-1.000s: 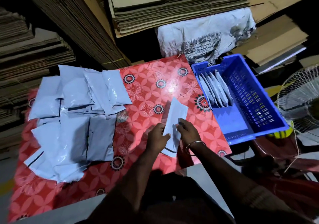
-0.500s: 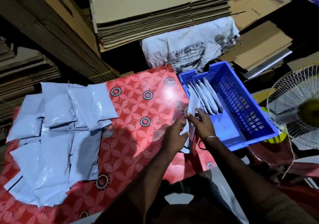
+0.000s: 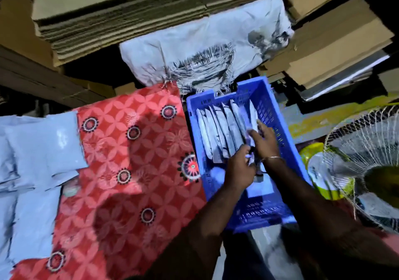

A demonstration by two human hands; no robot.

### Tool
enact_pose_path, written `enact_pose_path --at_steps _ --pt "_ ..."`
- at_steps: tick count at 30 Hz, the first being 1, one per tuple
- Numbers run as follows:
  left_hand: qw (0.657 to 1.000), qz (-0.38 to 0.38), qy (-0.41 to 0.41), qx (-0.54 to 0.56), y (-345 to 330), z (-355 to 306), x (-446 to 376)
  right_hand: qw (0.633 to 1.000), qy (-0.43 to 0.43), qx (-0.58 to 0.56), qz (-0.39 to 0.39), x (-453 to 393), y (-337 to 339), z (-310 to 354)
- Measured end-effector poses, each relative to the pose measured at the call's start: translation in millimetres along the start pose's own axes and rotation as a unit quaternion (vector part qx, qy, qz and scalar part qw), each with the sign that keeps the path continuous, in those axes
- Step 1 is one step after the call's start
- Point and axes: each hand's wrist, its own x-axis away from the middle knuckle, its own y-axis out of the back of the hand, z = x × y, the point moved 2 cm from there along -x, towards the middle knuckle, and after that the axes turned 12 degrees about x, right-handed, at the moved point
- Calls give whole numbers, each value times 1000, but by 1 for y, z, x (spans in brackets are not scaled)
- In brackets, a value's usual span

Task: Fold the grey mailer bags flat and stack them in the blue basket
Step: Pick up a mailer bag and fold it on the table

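Together, both hands — left hand, right hand — around folded mailer bag.

A blue basket holds grey folded mailer bags; the table cover to its left is red with pale petal lattice and black-and-white ringed medallions, far-left unfolded mailers pale grey, cardboard stacks brown

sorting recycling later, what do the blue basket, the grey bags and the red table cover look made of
Blue basket: seems rigid moulded plastic, with slotted lattice walls. Grey mailer bags: thin plastic film, creased, faintly shiny. Red table cover: probably vinyl or oilcloth, since the printed pattern shows glare, though coated fabric is possible.
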Motion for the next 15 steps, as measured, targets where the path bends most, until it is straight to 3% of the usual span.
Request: enact_pose_path --at_steps 6,10,15 --pt "998 -59 16 -27 -30 15 -69 999 27 11 15 -82 -8 -20" --pt "994 -82 34 -59 -33 44 -103 995 48 53 75 -132 -37 -47" --pt "992 -47 32 -113 -31 66 -115 986 60 84 132 -151 -65 -54"
